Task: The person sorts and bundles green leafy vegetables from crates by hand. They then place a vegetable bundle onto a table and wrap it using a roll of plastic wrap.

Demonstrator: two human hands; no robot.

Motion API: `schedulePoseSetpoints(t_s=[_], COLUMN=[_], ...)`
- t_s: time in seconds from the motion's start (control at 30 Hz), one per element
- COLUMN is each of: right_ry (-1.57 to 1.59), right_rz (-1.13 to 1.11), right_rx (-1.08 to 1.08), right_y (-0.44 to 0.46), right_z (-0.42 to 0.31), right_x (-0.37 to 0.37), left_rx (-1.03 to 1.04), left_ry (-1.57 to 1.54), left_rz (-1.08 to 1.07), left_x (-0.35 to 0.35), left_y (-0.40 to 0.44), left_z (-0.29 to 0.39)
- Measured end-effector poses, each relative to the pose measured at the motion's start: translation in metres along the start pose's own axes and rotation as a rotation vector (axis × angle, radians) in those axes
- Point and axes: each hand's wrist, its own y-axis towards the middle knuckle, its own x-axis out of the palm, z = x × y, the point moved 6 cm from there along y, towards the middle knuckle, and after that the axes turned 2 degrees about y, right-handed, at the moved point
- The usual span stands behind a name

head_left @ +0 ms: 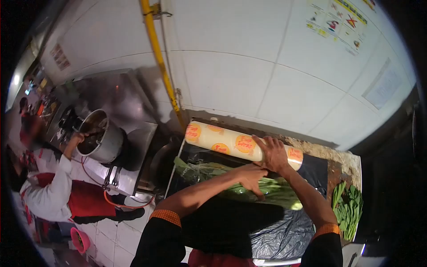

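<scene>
A thick cream roll of cling film [222, 141] with orange and red printed circles lies across the far side of the work surface. My right hand [274, 153] is on its right part, fingers curved over the top. Just nearer to me, a long bundle of green leafy stalks [280, 192] lies roughly parallel to the roll, with shiny clear film around its left part. My left hand [251, 179] grips the middle of the bundle, thumb close to the right hand and fingers bent over the stalks. The forearms hide part of the bundle.
Black plastic sheeting [289, 233] covers the surface. Loose green leaves [348, 209] lie at its right edge. To the left, a person in a red apron [89, 200] holds a large pot [104, 142] on a stove. A yellow pipe [160, 58] runs down the tiled wall.
</scene>
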Motion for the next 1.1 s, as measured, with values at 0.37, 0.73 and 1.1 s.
schedulePoseSetpoints(t_s=[0.37,0.73,1.1], right_ry=[-0.001,0.008,0.143], right_rz=[-0.046,0.057,-0.070], right_rx=[0.104,0.024,0.103], right_y=[0.004,0.009,0.017], right_z=[-0.003,0.002,0.024], right_x=[0.009,0.006,0.027], left_rx=[-0.265,-0.101,-0.102], left_ry=[0.261,-0.008,0.142], left_rz=[0.214,-0.586,-0.540], left_x=[0.037,0.038,0.018], left_y=[0.002,0.045,0.028], left_z=[0.003,-0.043,-0.032])
